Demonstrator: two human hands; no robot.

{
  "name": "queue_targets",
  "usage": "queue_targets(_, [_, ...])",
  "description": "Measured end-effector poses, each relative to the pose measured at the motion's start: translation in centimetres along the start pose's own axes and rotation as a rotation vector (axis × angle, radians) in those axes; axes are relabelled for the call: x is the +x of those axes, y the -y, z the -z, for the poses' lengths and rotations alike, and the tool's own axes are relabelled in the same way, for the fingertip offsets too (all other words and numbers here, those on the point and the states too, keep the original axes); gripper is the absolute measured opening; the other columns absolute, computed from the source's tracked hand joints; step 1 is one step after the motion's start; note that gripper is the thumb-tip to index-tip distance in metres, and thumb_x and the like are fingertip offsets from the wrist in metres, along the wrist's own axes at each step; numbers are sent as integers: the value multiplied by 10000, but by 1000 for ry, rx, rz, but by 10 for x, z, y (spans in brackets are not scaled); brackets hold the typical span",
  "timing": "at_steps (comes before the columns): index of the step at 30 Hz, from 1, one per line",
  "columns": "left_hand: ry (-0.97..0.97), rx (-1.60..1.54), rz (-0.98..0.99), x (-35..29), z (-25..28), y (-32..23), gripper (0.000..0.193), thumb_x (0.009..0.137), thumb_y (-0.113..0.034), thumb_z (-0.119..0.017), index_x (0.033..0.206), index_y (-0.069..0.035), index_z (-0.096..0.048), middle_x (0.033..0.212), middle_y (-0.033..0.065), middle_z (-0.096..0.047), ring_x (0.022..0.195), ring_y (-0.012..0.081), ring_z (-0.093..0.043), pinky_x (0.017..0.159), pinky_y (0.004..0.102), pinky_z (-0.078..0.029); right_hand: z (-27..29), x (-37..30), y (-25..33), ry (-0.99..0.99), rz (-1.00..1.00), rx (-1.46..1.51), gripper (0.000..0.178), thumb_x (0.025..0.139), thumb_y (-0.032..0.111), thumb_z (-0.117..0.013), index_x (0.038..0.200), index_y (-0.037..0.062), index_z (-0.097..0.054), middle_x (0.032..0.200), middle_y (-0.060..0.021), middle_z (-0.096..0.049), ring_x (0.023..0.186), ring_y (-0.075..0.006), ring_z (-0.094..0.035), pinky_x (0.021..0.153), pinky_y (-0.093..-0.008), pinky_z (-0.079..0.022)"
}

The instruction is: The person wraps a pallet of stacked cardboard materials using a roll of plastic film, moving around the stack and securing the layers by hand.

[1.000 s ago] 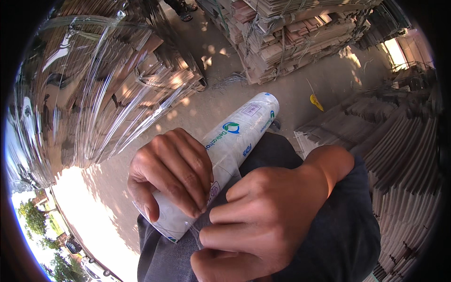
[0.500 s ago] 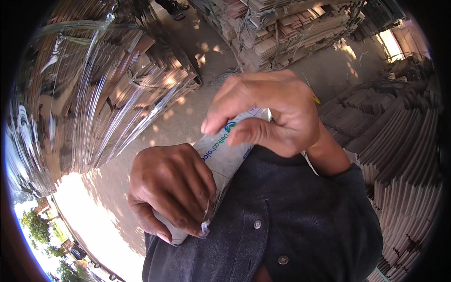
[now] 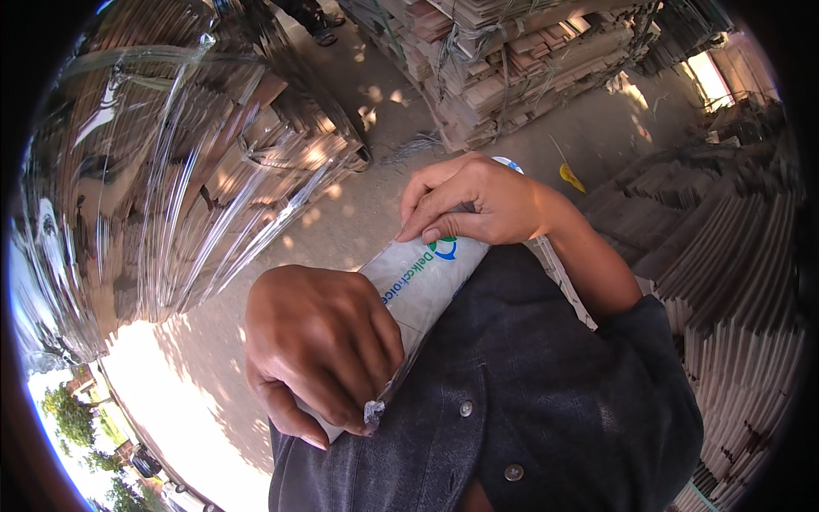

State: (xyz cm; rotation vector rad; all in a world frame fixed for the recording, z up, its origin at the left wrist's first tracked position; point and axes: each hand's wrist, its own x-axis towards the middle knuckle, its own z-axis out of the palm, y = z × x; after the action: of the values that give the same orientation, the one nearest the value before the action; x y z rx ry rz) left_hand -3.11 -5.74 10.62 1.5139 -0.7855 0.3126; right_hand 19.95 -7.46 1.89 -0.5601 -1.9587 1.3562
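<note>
A long pale roll of clear plastic film (image 3: 418,290) with blue and green print lies slantwise against my dark shirt. My left hand (image 3: 320,350) is closed over its lower end, knuckles up. A crumpled bit of clear film (image 3: 373,412) sticks out by the left fingertips. Toward the upper end, my right hand (image 3: 478,200) pinches the roll's surface with thumb and fingers together. Beyond those fingers shows a white round end (image 3: 508,164). The palm side of my left hand is hidden.
At the left rises a stack of flat cardboard (image 3: 128,196) wrapped in shiny clear film. Tied cardboard bundles (image 3: 503,68) stand at the far side, and more stacked sheets (image 3: 725,282) at the right. A yellow scrap (image 3: 572,177) lies on the ground. Someone's foot (image 3: 325,37) shows at the top.
My right hand, raised and curled over the roll before, has come down onto it, its fingers now pinching the surface. More of the print shows. The left hand keeps its grip.
</note>
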Motion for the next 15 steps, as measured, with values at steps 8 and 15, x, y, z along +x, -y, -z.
queue_targets(8, [34, -19, -23, 0, 8, 5, 295, 925, -230, -743, 856, 55, -770, 638, 111, -684, 576, 224, -702, 593, 346, -568, -8, 1, 10, -90, 82, -77, 223, 868, 48, -792, 1088, 12, -773, 1060, -104, -715, 937, -259, -705, 820, -357, -551])
queue_targets(15, [118, -38, 15, 3, 16, -3, 292, 954, -231, -746, 887, 52, -774, 699, 98, -705, 629, 215, -705, 656, 337, -579, -2, 13, 18, -31, 83, -78, 151, 879, 37, -765, 1025, 11, -737, 991, -106, -700, 904, -268, -713, 780, -377, -554])
